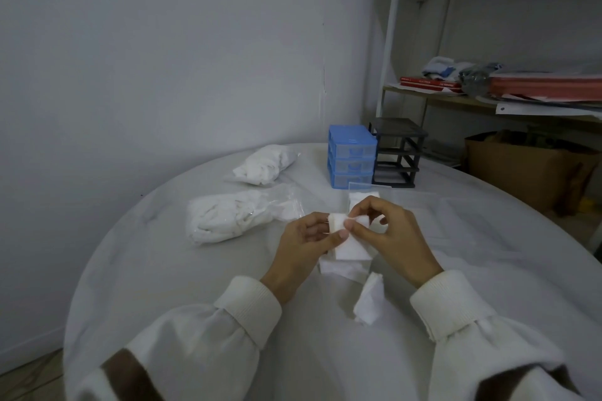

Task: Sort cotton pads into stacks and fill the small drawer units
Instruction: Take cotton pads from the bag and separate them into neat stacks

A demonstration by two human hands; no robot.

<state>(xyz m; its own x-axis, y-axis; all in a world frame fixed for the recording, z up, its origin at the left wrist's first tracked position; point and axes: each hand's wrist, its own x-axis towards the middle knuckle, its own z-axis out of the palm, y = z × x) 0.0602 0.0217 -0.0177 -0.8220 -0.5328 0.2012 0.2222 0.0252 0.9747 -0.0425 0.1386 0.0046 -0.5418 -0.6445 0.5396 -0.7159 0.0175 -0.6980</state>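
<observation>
Both hands meet over a round bench point(195, 270) covered in smooth white cloth. The left hand point(306, 241) and right hand point(387, 234) each pinch a soft square cotton pad point(351, 246), each grip closed on it by thumb and fingertips, just nearer than a blue plastic drawer unit point(351, 156). Beside that unit stands a dark empty frame point(399, 153). Left of it lie two crinkled clear bags of pads point(228, 218). Loose pads point(369, 299) lie below the hands.

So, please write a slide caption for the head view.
Both hands pinch cotton pads before blue drawer unit.
</observation>
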